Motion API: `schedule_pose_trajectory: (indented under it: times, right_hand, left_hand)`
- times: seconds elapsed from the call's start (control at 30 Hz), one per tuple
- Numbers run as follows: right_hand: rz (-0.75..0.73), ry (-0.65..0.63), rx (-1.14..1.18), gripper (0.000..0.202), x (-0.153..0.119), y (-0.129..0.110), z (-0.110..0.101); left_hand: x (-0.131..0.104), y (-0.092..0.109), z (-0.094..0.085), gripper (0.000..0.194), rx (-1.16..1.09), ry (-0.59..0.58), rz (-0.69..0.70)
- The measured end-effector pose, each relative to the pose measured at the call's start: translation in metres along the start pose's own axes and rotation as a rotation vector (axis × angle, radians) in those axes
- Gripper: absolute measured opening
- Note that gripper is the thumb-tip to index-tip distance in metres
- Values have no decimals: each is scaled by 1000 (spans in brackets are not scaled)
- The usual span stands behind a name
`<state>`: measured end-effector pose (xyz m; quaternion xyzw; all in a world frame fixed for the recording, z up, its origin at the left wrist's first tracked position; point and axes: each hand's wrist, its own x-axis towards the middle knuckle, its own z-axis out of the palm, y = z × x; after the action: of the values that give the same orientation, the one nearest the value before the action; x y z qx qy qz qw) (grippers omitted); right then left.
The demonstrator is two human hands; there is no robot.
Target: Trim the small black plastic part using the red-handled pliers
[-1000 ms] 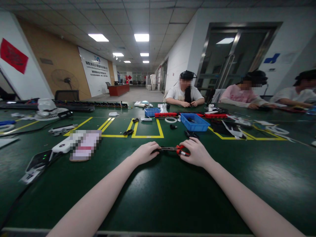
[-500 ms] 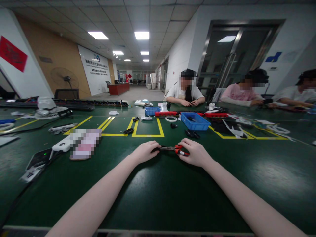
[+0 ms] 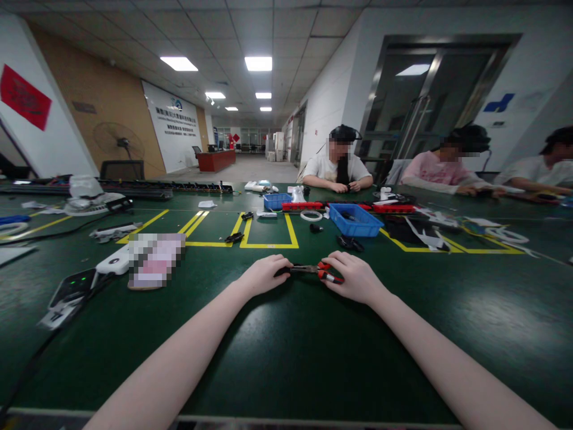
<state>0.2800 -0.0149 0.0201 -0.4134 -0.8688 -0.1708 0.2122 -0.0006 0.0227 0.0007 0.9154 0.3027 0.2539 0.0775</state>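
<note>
Red-and-black handled pliers are gripped in my right hand, jaws pointing left. My left hand is closed around a small dark piece at the tip of the jaws; most of it is hidden by the fingers, so its kind cannot be told. Both hands are just above the green table, in front of the yellow-taped rectangles. Beyond my right hand lies a black coiled cable.
Blue bins stand farther back, beside red strips and a white ring. On the left lie a phone-like device, a white power bank and black cables. Across the table sits a person, with others at the right.
My hands and the pliers hold almost the same pose. The view has shifted very slightly. The co-workers' hands have moved a little.
</note>
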Motion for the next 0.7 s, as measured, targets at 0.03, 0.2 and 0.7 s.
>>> schedule_pose_trajectory:
  times: [0.03,0.2,0.7]
  right_hand:
    - [-1,2,-2,34,0,0,0]
    - [-2,24,-1,34,1,-1,0]
    - [22,-4,8,33,1,2,2]
  left_hand:
    - [0,0,0,21,2,4,-2]
    - [0,-1,-1,22,1,6,1]
    - [1,4,-4,30,160,-12,67]
